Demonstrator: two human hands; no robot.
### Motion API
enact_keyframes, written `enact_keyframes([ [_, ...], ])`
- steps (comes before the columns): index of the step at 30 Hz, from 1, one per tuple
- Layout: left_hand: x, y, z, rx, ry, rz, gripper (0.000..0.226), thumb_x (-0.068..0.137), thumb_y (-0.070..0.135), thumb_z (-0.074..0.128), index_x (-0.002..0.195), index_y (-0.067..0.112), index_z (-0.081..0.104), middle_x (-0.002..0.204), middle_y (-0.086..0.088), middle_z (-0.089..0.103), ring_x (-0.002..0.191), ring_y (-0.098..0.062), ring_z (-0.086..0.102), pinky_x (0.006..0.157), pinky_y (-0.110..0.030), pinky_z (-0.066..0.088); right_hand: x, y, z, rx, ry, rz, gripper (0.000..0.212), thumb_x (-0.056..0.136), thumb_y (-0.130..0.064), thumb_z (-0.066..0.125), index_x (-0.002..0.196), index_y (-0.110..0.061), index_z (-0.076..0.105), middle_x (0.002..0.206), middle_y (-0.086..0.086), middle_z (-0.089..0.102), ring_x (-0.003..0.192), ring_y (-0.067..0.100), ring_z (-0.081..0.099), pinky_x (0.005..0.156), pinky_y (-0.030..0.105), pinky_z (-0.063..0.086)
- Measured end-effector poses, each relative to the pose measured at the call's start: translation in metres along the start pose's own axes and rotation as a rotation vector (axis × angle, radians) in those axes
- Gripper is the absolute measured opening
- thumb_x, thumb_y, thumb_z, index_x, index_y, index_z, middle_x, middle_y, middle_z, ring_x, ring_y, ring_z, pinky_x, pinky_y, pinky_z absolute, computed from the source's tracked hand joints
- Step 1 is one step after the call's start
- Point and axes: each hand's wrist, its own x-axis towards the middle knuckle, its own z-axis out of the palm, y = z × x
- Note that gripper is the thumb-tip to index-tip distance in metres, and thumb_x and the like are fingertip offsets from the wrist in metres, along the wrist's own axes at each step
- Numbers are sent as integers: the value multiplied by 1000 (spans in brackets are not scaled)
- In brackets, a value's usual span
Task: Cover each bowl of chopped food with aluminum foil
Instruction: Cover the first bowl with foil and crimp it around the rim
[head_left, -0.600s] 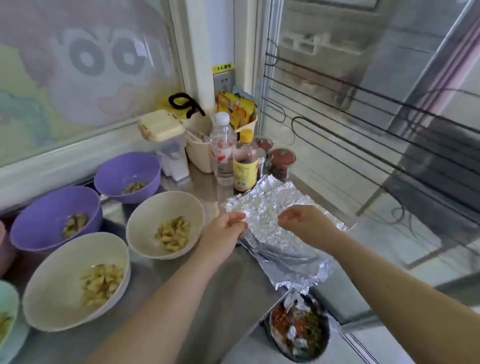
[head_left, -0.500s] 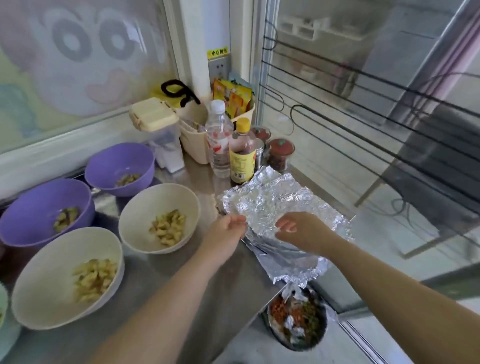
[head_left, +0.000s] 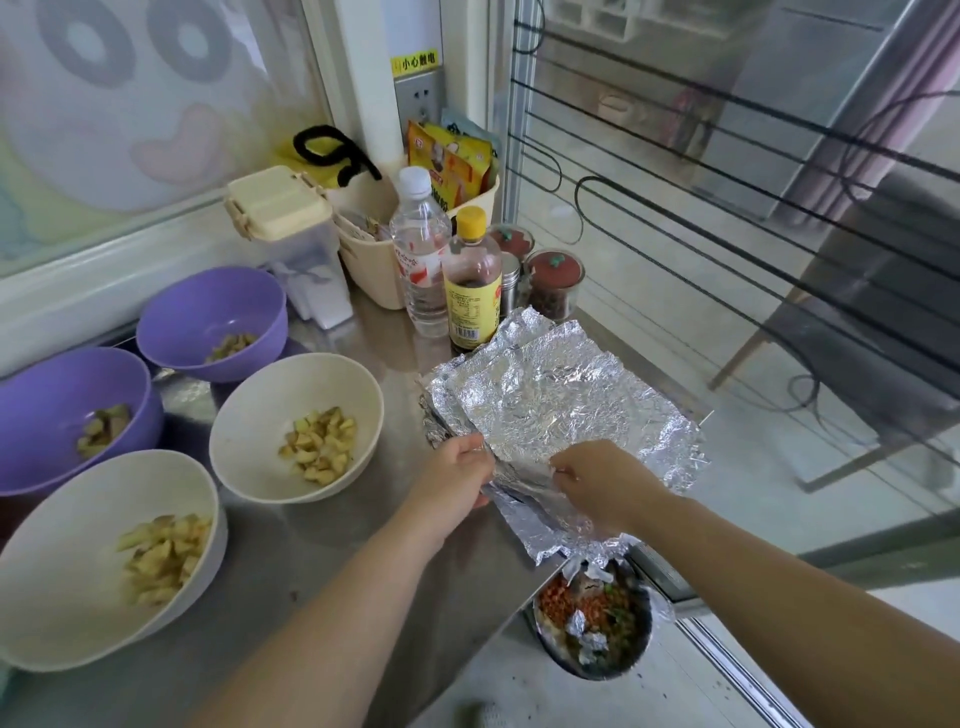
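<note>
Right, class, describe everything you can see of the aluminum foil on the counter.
The aluminum foil is a stack of crinkled silver sheets lying on the right corner of the steel counter, its near edge overhanging. The left hand grips its near left edge; the right hand pinches the top sheet's near edge. A dark sauce bottle stands behind it.

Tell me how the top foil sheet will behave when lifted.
Likely floppy and very light: the top foil sheet looks thin and crinkled. It may cling to the sheets beneath, since the left hand and right hand both pinch its near edge.
</note>
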Motion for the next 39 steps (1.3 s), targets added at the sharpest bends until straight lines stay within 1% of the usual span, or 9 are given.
enact_keyframes([
  [6, -8, 18, 5, -121, -29, -27, 39, 100, 22, 59, 137, 11, 54, 117, -5, 67, 99, -15, 69, 79, -32, 59, -17, -10, -37, 57, 201, -6, 40, 107, -21, 38, 77, -11, 63, 69, 0, 63, 62, 17, 61, 63, 32, 55],
  [11, -33, 59, 6, -371, -192, -26, 39, 94, 56, 53, 112, 22, 54, 127, -8, 65, 110, -25, 67, 87, -36, 55, -49, -41, -80, 14, 354, -76, 38, 103, -19, 38, 65, -18, 44, 60, -1, 50, 57, 19, 51, 54, 31, 43],
  [14, -49, 78, 0, -486, -262, 33, 68, 73, 67, 58, 125, 24, 48, 127, -9, 64, 110, -29, 67, 93, -46, 55, -72, -68, -100, -66, 361, -154, 29, 104, -24, 37, 86, -24, 59, 74, -3, 62, 73, 22, 62, 62, 33, 50],
  [18, -71, 91, -20, -547, -271, 105, 58, 76, 55, 68, 119, 19, 56, 104, -5, 67, 97, -28, 71, 87, -53, 57, -93, -106, -116, -125, 324, -283, 31, 105, -22, 40, 118, -32, 67, 97, -4, 71, 89, 22, 66, 69, 32, 49],
  [24, -103, 82, -70, -615, 21, 123, 21, 102, 19, 49, 82, 13, 55, 66, -2, 55, 51, -14, 56, 53, -27, 50, -87, -154, -102, -71, 302, -655, 36, 101, -41, 42, 122, -32, 70, 121, -10, 70, 111, 20, 63, 90, 37, 49],
  [28, -129, 57, -120, -649, 195, 186, 16, 95, 6, 50, 85, 6, 62, 72, -13, 65, 62, -24, 64, 52, -26, 50, -73, -192, -89, 128, 249, -799, 54, 94, -64, 40, 114, -28, 75, 115, -8, 73, 107, 14, 64, 94, 41, 50],
  [33, -168, 21, -179, -738, 371, 235, 26, 92, 2, 58, 115, 5, 69, 109, -15, 75, 101, -33, 72, 91, -45, 56, -39, -230, -82, 273, 471, -777, 29, 94, -38, 66, 119, -26, 74, 137, 3, 63, 129, 27, 55, 110, 45, 41],
  [37, -202, -16, -226, -708, 553, 243, 14, 96, -2, 54, 98, 2, 68, 89, -16, 77, 70, -21, 74, 64, -30, 61, -21, -275, -67, 378, 337, -639, 43, 91, -27, 74, 133, -30, 65, 153, 11, 43, 141, 30, 42, 115, 52, 36],
  [39, -219, -38, -247, -683, 646, 219, 10, 98, 0, 54, 94, 2, 64, 80, -15, 75, 60, -18, 70, 55, -27, 58, -20, -301, -52, 464, 194, -643, 45, 91, -24, 74, 134, -27, 64, 131, 8, 57, 114, 20, 60, 98, 39, 49],
])
